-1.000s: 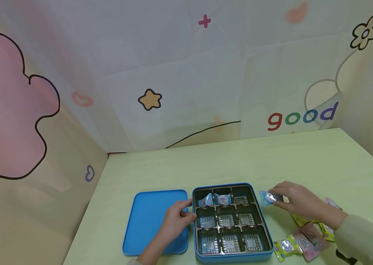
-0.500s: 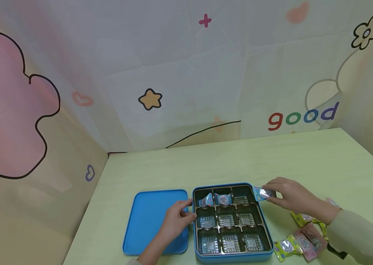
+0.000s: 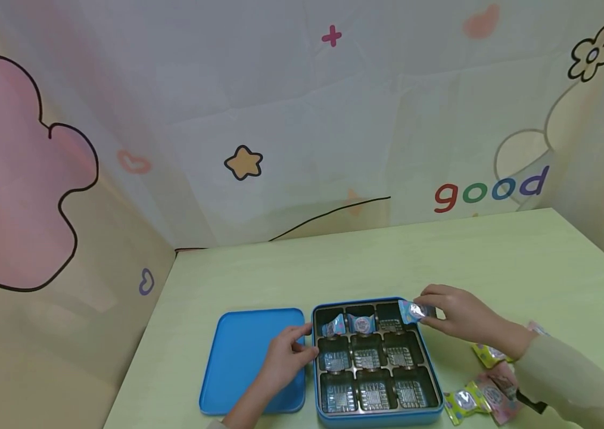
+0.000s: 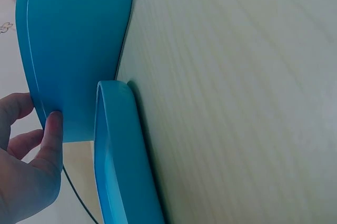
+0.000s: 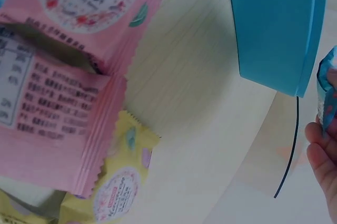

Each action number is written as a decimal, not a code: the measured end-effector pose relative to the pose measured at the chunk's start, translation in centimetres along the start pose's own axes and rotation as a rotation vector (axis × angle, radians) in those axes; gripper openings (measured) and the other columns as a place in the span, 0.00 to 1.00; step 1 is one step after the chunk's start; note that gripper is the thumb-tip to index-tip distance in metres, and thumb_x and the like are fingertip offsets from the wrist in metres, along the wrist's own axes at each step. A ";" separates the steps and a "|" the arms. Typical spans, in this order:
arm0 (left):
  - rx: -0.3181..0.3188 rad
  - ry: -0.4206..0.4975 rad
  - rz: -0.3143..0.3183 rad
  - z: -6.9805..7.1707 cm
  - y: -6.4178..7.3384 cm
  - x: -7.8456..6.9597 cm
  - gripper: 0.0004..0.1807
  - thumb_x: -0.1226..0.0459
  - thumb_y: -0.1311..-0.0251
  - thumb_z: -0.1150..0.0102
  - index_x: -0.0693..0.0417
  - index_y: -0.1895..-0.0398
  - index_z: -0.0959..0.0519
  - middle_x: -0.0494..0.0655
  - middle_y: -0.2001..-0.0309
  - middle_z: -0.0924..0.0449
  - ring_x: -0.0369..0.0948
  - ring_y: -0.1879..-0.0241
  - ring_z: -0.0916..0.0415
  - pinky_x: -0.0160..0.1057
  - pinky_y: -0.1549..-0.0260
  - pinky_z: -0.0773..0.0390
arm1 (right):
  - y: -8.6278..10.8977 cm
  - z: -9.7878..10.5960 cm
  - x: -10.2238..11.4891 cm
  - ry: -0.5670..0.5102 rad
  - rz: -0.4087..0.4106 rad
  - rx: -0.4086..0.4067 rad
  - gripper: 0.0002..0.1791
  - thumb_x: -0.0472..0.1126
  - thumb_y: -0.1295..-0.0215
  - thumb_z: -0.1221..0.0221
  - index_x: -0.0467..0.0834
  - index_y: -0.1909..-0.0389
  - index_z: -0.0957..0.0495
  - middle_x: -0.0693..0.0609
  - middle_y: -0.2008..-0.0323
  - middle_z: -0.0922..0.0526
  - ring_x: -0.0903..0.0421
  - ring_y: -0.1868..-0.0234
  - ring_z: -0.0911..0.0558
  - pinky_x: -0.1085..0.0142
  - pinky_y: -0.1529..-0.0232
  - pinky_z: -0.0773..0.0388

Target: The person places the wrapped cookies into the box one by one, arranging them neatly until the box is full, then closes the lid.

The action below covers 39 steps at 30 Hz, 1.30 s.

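Observation:
A blue tin box (image 3: 382, 419) with a dark tray of small compartments lies on the table. Blue wrapped candies (image 3: 362, 323) fill the back-left and back-middle compartments. At the box's left side, my left hand (image 3: 282, 357) touches the rim and outer wall with thumb and fingertips, as the left wrist view also shows. My right hand (image 3: 460, 313) pinches another blue wrapped candy (image 3: 412, 311) over the back-right corner of the box. In the right wrist view this held candy (image 5: 325, 84) is partly cut off by the frame edge.
Left of the box lies its blue lid (image 3: 248, 357), partly covered by my left forearm. Right of it are several wrapped candies, including a yellow candy (image 3: 465, 403) and a pink packet (image 3: 495, 393), some under my right sleeve. A printed cloth (image 3: 302, 119) hangs behind the table.
My right hand has moved left with the blue candy, from the table beside the box to over its back-right corner. My left hand has stayed at the box's side.

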<state>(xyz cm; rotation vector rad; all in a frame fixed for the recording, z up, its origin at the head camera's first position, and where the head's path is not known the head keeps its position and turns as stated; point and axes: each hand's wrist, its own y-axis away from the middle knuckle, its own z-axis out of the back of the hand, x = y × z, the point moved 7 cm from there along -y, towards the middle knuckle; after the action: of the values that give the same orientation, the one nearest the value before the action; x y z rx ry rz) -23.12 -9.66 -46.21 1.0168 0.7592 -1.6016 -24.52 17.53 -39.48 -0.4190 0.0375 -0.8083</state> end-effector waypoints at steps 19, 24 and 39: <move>-0.005 -0.017 0.006 0.0 0.0 0.0 0.27 0.63 0.49 0.40 0.60 0.43 0.31 0.56 0.50 0.29 0.40 0.67 0.24 0.31 0.74 0.25 | -1.8 -1.5 0.9 0.056 -0.045 0.085 0.14 0.43 0.54 0.35 0.41 0.66 0.19 0.53 0.68 0.22 0.60 0.68 0.25 0.67 0.68 0.25; -0.006 -0.018 0.018 0.0 0.0 0.1 0.27 0.63 0.49 0.40 0.59 0.43 0.31 0.56 0.50 0.29 0.39 0.66 0.24 0.31 0.74 0.25 | -2.0 -1.9 1.1 0.064 -0.010 0.084 0.13 0.43 0.55 0.34 0.41 0.67 0.19 0.54 0.69 0.24 0.61 0.69 0.27 0.69 0.71 0.26; 0.006 0.015 0.024 0.4 0.7 -2.0 0.25 0.69 0.47 0.43 0.65 0.44 0.32 0.61 0.51 0.30 0.46 0.66 0.23 0.32 0.75 0.26 | -2.7 -2.6 1.4 0.080 0.023 0.114 0.10 0.42 0.54 0.35 0.42 0.70 0.19 0.55 0.72 0.25 0.62 0.72 0.31 0.70 0.75 0.30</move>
<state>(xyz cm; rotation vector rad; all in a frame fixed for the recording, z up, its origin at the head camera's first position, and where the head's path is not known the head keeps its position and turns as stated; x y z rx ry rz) -22.33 -9.30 -44.25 1.0394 0.7502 -1.5777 -25.86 13.98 -40.66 -0.2783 0.0699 -0.7998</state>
